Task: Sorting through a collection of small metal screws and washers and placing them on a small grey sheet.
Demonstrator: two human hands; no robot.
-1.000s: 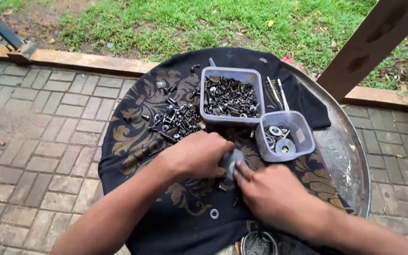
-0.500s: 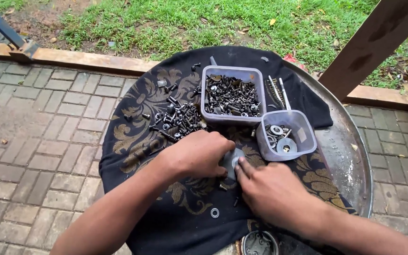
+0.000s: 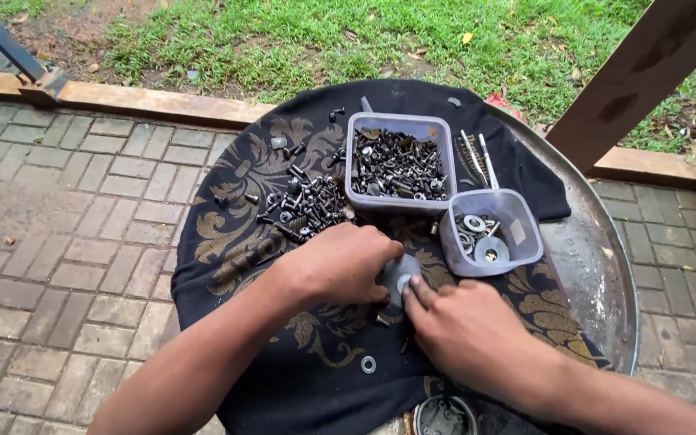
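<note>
Both hands meet over the middle of the black patterned cloth (image 3: pixel 283 387) spread on a round metal tray (image 3: pixel 606 266). The left hand (image 3: pixel 340 264) curls loosely around a small grey metal part (image 3: pixel 400 278), its fingers bent over the piece, while the right hand (image 3: pixel 469 330) presses a fingertip against it from below. Just beyond lie a pile of loose bolts (image 3: pixel 304 205), a tub of screws (image 3: pixel 399 161) and a smaller tub of washers (image 3: pixel 490 231).

A round metal tray (image 3: pixel 598 266) sits on brick paving (image 3: pixel 66 242) (grass beyond); a black cloth (image 3: pixel 300 379) covers its left part.
</note>
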